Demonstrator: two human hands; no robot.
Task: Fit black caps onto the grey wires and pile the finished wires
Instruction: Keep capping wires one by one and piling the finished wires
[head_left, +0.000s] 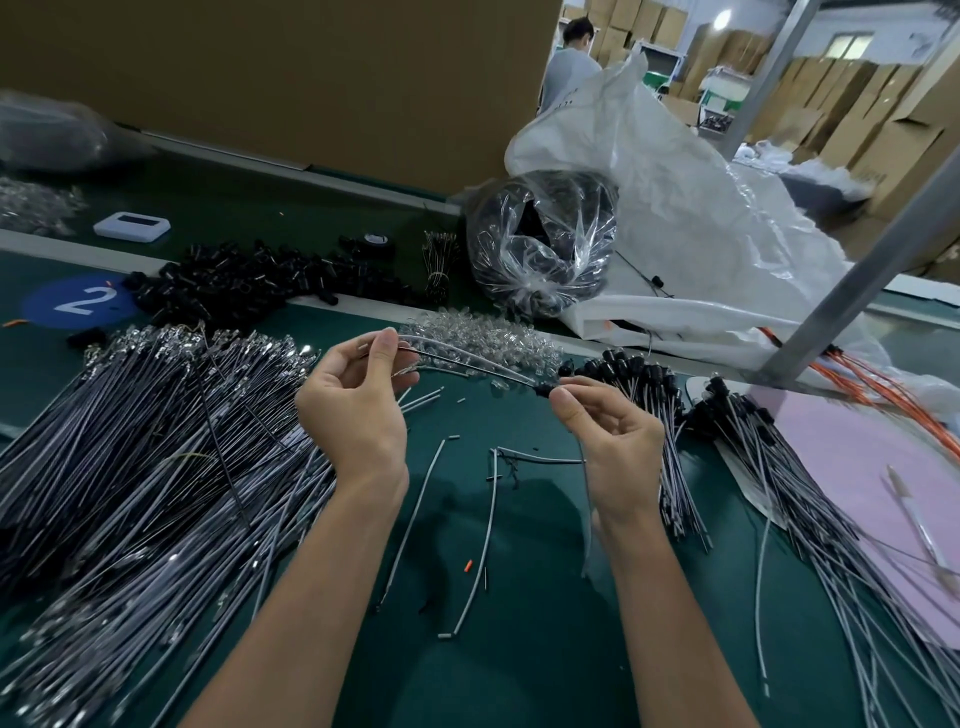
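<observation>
My left hand pinches one end of a thin grey wire above the green table. That wire arcs to the right, where my right hand pinches a black cap sitting on its other end. A big heap of uncapped grey wires lies fanned out on the left. On the right lies a pile of capped wires, their black caps pointing away from me. Loose black caps are heaped at the back left.
Clear small parts lie in a mound behind my hands. A clear bag of black parts and a large white sack stand at the back right. A metal post and a pink sheet are on the right. Stray wire pieces litter the middle.
</observation>
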